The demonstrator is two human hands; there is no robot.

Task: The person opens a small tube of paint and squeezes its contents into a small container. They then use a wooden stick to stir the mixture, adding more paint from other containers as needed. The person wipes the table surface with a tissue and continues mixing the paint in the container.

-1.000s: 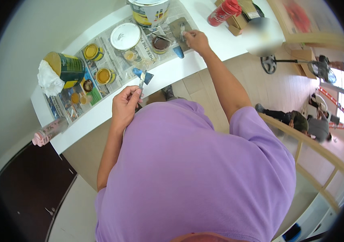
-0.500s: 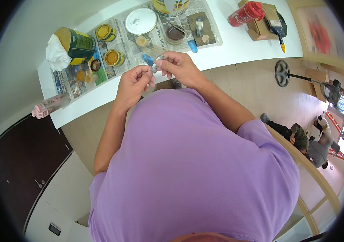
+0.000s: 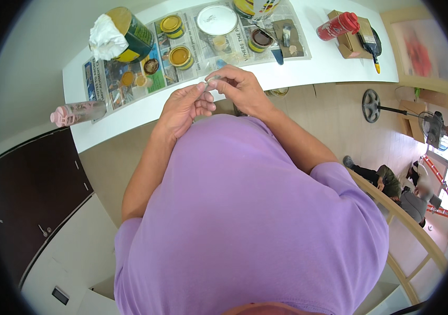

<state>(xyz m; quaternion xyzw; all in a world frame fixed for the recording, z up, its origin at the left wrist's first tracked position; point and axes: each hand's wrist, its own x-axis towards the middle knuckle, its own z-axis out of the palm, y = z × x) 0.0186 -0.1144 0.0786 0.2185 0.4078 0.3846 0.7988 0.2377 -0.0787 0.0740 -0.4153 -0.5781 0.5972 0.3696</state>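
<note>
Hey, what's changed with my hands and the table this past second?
Your right hand has come away from the greyish piece on the brown card, moving left and toward you to join your left hand. The fingertips now meet at a small item, mostly hidden. The red bottle and round white lid stayed put on the table.

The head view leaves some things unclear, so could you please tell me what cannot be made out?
Head view, small object: its full shape, mostly covered by the left hand and right hand.
Head view, large yellow pail: its top, cut off by the upper edge.
Head view, dark green can: part of it, hidden by the white wad.
Head view, newspaper: fine print, too small.
</note>
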